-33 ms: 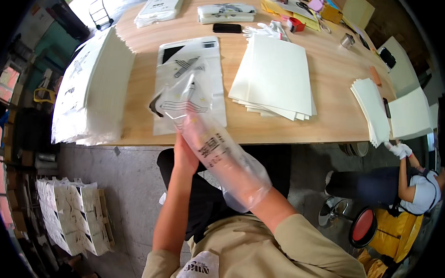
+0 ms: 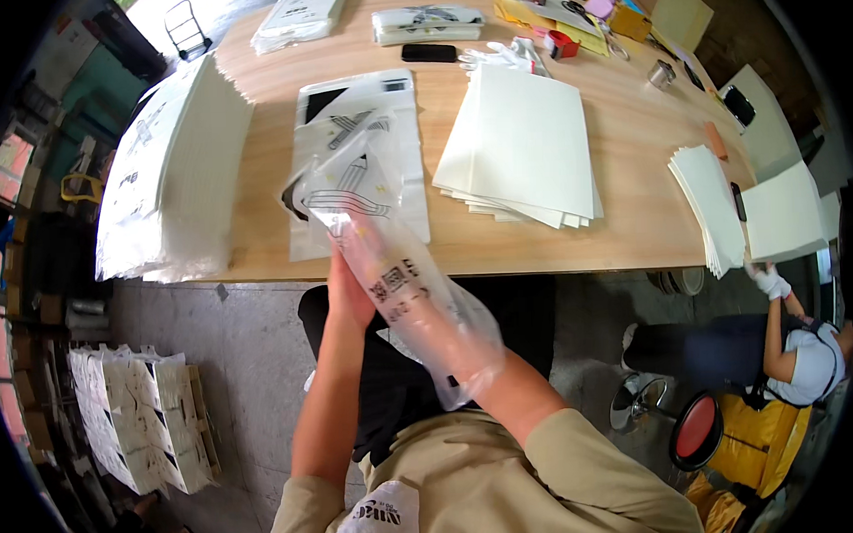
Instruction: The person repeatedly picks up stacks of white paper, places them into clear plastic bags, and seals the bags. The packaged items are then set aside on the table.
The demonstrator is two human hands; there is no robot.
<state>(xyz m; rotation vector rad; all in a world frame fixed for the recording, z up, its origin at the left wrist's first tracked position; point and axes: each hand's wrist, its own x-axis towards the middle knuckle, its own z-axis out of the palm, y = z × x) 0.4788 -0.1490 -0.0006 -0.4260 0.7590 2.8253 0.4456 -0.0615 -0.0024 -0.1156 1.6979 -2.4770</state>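
Note:
A clear plastic bag (image 2: 412, 267) with dark printing is drawn over my right hand and forearm. Through its film my right hand (image 2: 362, 242) shows blurred, its fingers seemingly stretched toward the bag's far end. My left hand (image 2: 349, 293) grips the bag from outside on its left side; the bag hides part of its fingers. Beyond them, flat on the table, lies a stack of similar printed bags (image 2: 404, 164), partly covered by the held bag. Right of that rests a pile of cream-white sheets (image 2: 521, 141).
A tall stack of packaged white goods (image 2: 174, 172) stands at the table's left. Farther back are a black phone (image 2: 429, 53), white gloves (image 2: 508, 57) and a red tape dispenser (image 2: 561, 45). At right, a gloved co-worker (image 2: 777, 348) handles white sheets (image 2: 706, 210) near a stool (image 2: 695, 434).
The bag and both hands have shifted slightly left. The bag has turned a little, so its printing shows differently, and its open end sits a bit farther left on my forearm.

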